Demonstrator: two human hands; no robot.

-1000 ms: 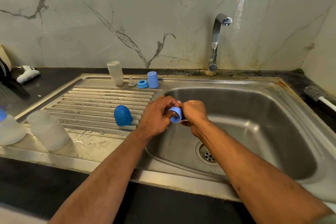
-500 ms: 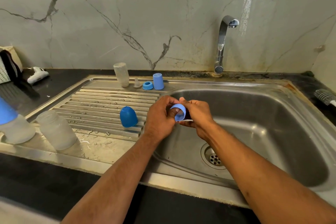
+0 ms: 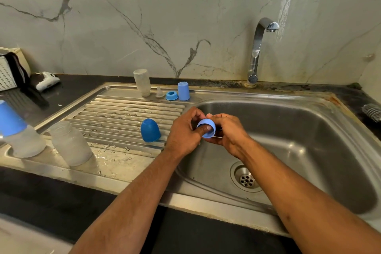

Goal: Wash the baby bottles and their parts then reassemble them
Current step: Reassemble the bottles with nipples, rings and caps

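Two bare hands, left hand and right hand, pinch a light blue plastic screw ring between them above the steel sink basin. Frosted bottles, a dark blue domed cap and other parts stand separately on the wet drainboard, so reassembly seems mostly undone.

Left edge: blue-capped frosted plastic bottle cut off at the counter's left end.
Right edge: bristled bottle brush cropped.
Blue plastic collar ring: far side hidden by fingers.
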